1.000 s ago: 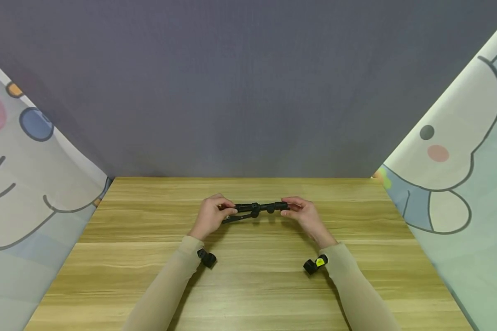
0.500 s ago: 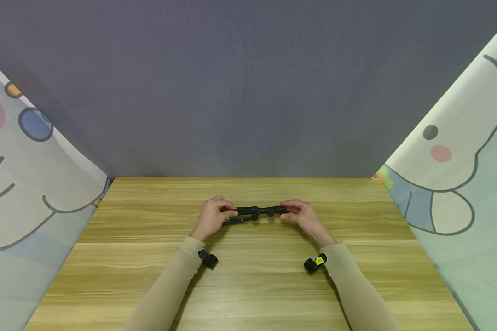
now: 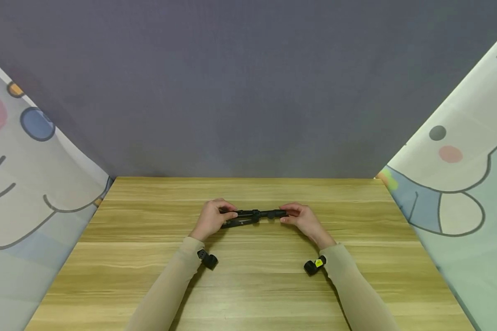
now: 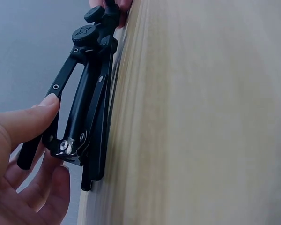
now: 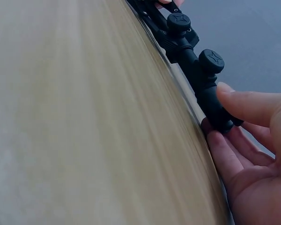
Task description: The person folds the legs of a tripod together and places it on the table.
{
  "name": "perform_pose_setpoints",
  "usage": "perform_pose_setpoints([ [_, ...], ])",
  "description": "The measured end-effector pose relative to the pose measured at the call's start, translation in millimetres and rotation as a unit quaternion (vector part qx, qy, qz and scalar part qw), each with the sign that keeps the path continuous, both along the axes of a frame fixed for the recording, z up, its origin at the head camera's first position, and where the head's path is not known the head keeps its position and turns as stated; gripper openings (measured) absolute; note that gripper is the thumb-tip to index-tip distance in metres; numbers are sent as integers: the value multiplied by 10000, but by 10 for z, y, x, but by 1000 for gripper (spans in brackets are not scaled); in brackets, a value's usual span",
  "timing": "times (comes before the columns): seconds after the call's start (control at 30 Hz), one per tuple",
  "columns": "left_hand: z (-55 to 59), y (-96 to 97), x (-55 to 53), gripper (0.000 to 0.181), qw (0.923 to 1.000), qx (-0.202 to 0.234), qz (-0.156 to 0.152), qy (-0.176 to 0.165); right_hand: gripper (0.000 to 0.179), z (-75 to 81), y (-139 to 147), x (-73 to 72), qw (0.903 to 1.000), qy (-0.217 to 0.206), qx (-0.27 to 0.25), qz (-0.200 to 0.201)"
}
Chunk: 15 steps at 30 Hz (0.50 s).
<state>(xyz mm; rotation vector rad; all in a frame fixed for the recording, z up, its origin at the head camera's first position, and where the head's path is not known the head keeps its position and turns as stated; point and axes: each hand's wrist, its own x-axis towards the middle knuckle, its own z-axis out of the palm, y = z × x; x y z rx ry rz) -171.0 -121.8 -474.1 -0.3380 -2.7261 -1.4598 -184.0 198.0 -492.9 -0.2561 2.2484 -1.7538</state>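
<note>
A folded black tripod stand [image 3: 256,215] lies crosswise at the middle of the wooden table, level with both hands. My left hand [image 3: 210,218] grips its leg end, the thumb pressed on one leg that angles out from the tube. In the left wrist view the legs and braces of the tripod stand [image 4: 80,99] surround a central tube, with a round knob above. At the other end my right hand [image 3: 308,221] holds the tube's tip between thumb and fingers. The right wrist view shows two star-marked knobs on the tripod stand [image 5: 193,70]. My left fingertips hide part of the legs.
The wooden table [image 3: 257,285] reaches back to a dark grey panel [image 3: 248,92]. Cartoon-printed cloths hang at the left [image 3: 37,184] and right [image 3: 459,184]. Small black wrist cameras sit on both sleeves.
Both hands and the tripod stand have shifted slightly downward in the head view, a little nearer the person. Each hand keeps its hold.
</note>
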Motion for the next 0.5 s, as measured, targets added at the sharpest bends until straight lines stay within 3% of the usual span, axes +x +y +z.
perform_pose_setpoints([
  [0.3,10,-17,-9,11,9999,103,11,-76,39,18,-13,2,9997,213,-81,-20],
  [0.5,3,-69,4,14,9988,426,-83,-217,42,61,23,19,9998,66,-195,-51],
])
